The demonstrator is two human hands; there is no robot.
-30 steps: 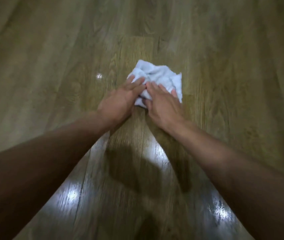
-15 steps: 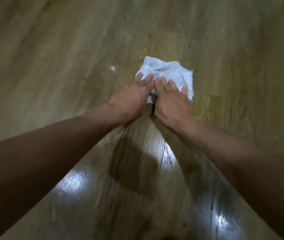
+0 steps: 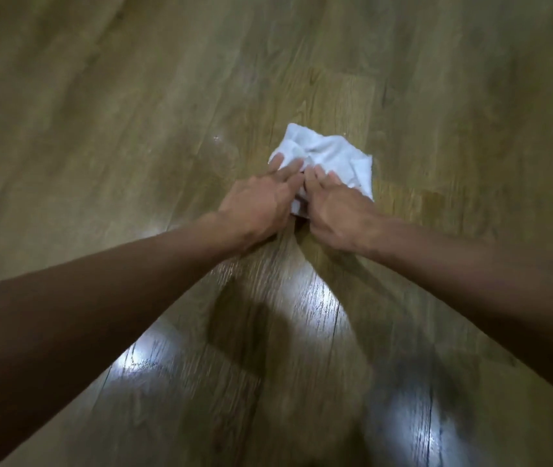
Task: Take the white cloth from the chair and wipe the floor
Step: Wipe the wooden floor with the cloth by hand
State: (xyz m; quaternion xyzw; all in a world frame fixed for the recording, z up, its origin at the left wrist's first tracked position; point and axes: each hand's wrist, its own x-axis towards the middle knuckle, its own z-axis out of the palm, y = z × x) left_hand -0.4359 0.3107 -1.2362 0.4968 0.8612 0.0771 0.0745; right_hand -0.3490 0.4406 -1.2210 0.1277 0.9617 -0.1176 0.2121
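Observation:
A crumpled white cloth lies on the wooden plank floor, a little right of the frame's middle. My left hand presses on the cloth's near left part with straight fingers. Beside it, my right hand presses on the near right part, its fingers flat too. The two hands touch side by side and cover the near edge of the cloth. The chair is out of view.
Glossy floor planks fill the whole view. Bright light reflections and my arms' shadow lie on the floor near me. A small shiny wet spot sits to the left of the cloth.
Both hands and the cloth have slid together over the floor, farther from me and a little to the right. The hands keep the same flat press.

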